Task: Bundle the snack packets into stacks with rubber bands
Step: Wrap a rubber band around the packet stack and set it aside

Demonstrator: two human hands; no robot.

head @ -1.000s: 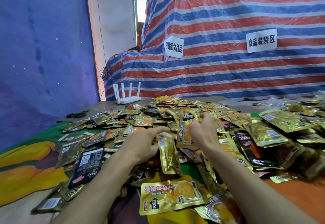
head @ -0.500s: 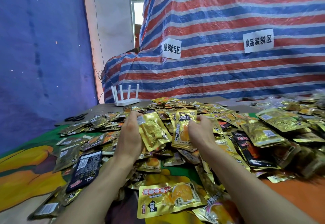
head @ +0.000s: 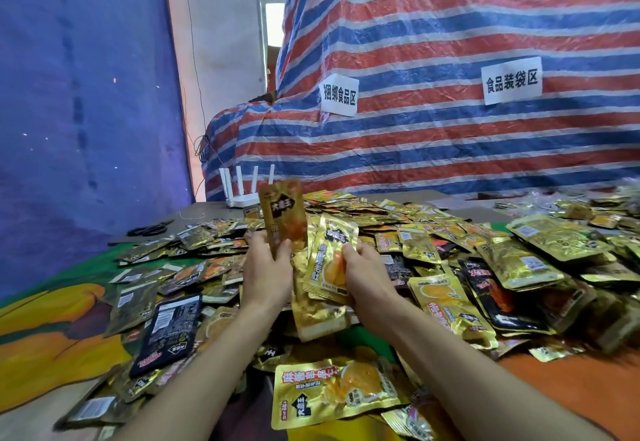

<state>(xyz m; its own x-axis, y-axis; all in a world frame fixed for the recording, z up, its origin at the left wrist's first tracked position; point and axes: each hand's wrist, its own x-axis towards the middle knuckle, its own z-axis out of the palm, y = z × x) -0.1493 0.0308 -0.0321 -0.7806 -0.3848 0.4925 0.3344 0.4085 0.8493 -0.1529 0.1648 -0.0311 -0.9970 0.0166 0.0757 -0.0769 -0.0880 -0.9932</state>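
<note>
A wide heap of gold and black snack packets (head: pixel 433 236) covers the table. My left hand (head: pixel 266 270) pinches one gold packet (head: pixel 282 213) and holds it upright above the heap. Just to its right, my right hand (head: pixel 367 276) grips a small stack of gold packets (head: pixel 329 260), tilted, with the orange print facing me. The two hands are close together, a little apart. A single gold packet (head: pixel 332 394) lies flat near the table's front edge. No rubber band shows in either hand.
Black rubber bands (head: pixel 147 230) lie at the back left of the table, beside a white router (head: pixel 244 186). A black packet (head: pixel 166 335) lies at the left. A striped tarp (head: pixel 450 59) with two paper signs rises behind.
My left hand has turned its packet upright and raised it above the heap. My right hand keeps its stack and has drawn slightly toward me.
</note>
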